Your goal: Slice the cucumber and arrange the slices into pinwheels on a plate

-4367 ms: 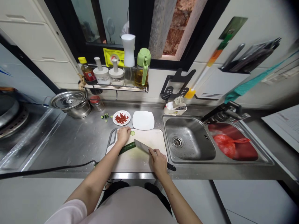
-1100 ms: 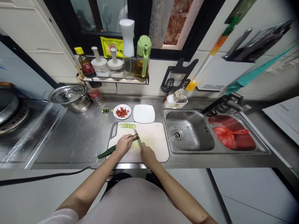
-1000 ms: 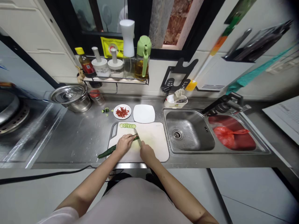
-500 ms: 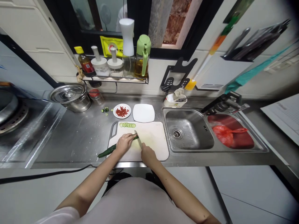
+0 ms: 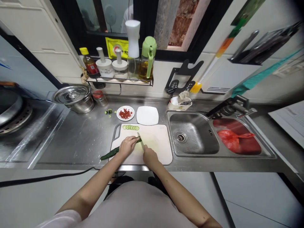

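A white cutting board (image 5: 156, 142) lies on the steel counter in front of me. My left hand (image 5: 127, 146) is closed over a green cucumber (image 5: 109, 153) that lies slantwise, its tail sticking off the board's left edge. My right hand (image 5: 149, 155) grips a knife (image 5: 140, 141) whose blade stands against the cucumber's cut end, right beside my left fingertips. A row of several cucumber slices (image 5: 130, 127) rests along the board's far edge.
Behind the board sit a small plate of chopped red chilli (image 5: 125, 113), a bare white square plate (image 5: 147, 115) and cucumber scraps (image 5: 108, 111). A lidded steel pot (image 5: 73, 98) stands at the left, a double sink (image 5: 193, 137) at the right with a red bag (image 5: 230, 139). Bottles fill a shelf (image 5: 120, 81).
Since 4.4 s ago the row of slices has grown and the cucumber has shifted left off the board. Over the last second my hands and the knife have hardly moved.
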Demonstrator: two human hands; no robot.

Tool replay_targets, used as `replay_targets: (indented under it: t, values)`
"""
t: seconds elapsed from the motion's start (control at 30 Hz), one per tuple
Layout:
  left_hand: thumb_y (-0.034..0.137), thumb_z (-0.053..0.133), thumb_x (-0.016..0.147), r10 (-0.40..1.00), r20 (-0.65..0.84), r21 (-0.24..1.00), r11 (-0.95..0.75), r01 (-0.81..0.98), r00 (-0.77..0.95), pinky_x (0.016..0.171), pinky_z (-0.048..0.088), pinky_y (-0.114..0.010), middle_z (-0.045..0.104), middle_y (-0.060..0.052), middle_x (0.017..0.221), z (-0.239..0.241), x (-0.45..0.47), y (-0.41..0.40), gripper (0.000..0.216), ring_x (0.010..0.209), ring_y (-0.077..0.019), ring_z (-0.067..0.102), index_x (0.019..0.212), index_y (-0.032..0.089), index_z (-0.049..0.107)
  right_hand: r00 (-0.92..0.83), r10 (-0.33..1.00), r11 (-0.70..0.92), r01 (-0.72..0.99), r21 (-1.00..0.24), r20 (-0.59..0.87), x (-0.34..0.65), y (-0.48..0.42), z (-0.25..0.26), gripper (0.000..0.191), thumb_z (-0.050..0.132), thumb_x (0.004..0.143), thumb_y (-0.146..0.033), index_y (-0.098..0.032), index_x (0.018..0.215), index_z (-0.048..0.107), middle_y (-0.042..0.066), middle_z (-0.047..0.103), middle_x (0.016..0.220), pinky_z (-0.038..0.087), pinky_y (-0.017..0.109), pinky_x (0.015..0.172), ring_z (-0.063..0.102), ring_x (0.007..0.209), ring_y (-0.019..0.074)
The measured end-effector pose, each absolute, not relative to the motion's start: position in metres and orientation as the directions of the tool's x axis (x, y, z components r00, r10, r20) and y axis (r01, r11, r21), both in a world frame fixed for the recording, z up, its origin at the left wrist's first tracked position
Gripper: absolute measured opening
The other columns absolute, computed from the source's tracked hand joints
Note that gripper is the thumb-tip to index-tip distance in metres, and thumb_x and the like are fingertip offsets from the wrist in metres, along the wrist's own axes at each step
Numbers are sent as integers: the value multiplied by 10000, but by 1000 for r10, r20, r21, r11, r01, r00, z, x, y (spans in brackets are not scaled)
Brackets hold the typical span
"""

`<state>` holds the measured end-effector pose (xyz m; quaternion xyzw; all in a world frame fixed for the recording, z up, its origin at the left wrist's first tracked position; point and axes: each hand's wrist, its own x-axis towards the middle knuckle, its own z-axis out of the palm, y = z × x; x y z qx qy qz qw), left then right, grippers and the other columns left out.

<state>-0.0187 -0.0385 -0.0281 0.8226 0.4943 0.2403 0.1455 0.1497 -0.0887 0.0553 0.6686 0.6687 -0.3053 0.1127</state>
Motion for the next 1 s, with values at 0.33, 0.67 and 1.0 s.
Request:
replay_targets:
  t: [0.33,0.67,1.0]
  values:
    - [235,514,937,882,252,474,-471,744,397,868,501,-302,683,-44,1104,-27,-19,-38,292,951,-163,593,1157,281,701,-81,824,-82,963,-258,-561,145,-79,51,309,392,886,-70,-148,1175,469,146,664,1029,441,294,755,651,989,231]
    - [230,511,935,881,261,474,-472,743,394,858,508,-302,688,-41,1089,-29,-18,-38,290,943,-163,596,1142,282,708,-78,821,-82,964,-253,-565,142,-76,49,315,403,888,-69,-139,1187,471,147,665,1031,440,300,768,648,1008,235]
    - [217,515,931,891,249,494,-454,741,379,848,514,-303,691,-47,1077,-24,-18,-38,290,941,-164,606,1135,277,712,-66,808,-108,960,-257,-585,147,-80,53,304,413,882,-73,-151,1169,479,143,665,1014,440,299,747,652,987,237]
